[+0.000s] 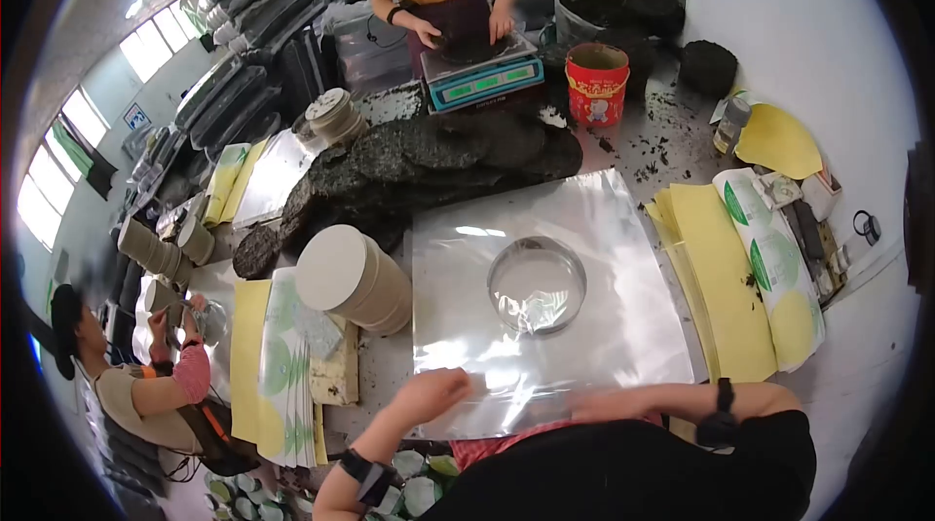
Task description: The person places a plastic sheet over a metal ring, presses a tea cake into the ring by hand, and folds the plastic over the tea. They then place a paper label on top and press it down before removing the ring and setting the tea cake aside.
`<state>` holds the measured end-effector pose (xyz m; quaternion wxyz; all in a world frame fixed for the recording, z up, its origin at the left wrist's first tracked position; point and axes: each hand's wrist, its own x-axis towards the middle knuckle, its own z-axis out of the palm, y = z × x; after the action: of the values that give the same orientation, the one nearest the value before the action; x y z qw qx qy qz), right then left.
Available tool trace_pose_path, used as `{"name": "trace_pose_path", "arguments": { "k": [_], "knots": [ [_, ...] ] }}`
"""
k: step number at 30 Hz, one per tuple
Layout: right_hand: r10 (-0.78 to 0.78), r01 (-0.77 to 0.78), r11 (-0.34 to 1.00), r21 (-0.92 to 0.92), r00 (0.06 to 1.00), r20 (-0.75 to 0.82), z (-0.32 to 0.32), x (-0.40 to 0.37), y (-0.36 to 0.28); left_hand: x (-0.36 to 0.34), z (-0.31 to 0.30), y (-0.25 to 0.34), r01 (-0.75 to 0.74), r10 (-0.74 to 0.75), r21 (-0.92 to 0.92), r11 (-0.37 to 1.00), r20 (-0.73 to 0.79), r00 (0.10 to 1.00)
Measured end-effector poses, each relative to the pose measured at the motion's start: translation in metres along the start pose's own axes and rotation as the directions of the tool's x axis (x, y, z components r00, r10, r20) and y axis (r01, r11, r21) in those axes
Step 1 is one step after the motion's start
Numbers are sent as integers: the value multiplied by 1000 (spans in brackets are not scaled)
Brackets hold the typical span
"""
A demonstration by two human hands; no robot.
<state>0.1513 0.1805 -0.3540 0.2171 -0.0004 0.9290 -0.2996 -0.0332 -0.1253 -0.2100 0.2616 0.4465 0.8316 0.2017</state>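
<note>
A stack of clear plastic sheets [448, 326] lies flat in front of me, glossy with reflections. On it rests a round, shallow ring [492, 292] with a thin rim, and crinkled film shows inside it. My left hand [438, 396] is over the near left edge of the sheets, its fingers bent inward and blurred at the tips. Along the near edge, my right hand [599, 406] is smeared by motion, so its fingers cannot be made out. Neither hand touches the ring.
Left of the sheets stand a stack of pale round discs [355, 278] and printed wrappers [282, 365]. Dark flat cakes [458, 146] overlap behind. Yellow sheets [716, 278] lie right. Beyond are a red bucket [596, 97], a scale [484, 83] with a person behind it; another person works left.
</note>
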Motion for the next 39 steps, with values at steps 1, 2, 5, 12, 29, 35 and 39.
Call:
{"name": "trace_pose_path", "arguments": {
  "k": [1, 2, 5, 12, 29, 35, 39],
  "knots": [
    [-76, 76, 997, 19, 997, 5, -20, -10, -9, 12, 25, -17, -3, -2, 40, 999, 111, 994],
    [-152, 152, 987, 43, 988, 14, -44, -25, -25, 20, 43, -26, -7, -11, 78, 997, 224, 974],
    [-385, 381, 917, 120, 923, 8, -93, -45, -65, 31, -1, -1, 7, 4, -38, 999, 278, 960],
    [-413, 493, 783, 380, 868, -276, -214, 76, -69, 16, -141, -16, 212, 213, 484, 849, -681, 701],
    [-584, 1, 731, -682, 516, -626, -291, 197, -81, 26, -172, -20, 43, 461, 612, 790, -638, 616],
    [-510, 104, 821, -561, 575, -639, -273, 53, -82, 161, 26, 38, -316, 438, 434, 844, -218, 872],
    [-391, 47, 870, -490, 672, -629, -237, -20, -55, 207, 19, 33, -297, 401, 425, 855, -180, 898]
  ]
}}
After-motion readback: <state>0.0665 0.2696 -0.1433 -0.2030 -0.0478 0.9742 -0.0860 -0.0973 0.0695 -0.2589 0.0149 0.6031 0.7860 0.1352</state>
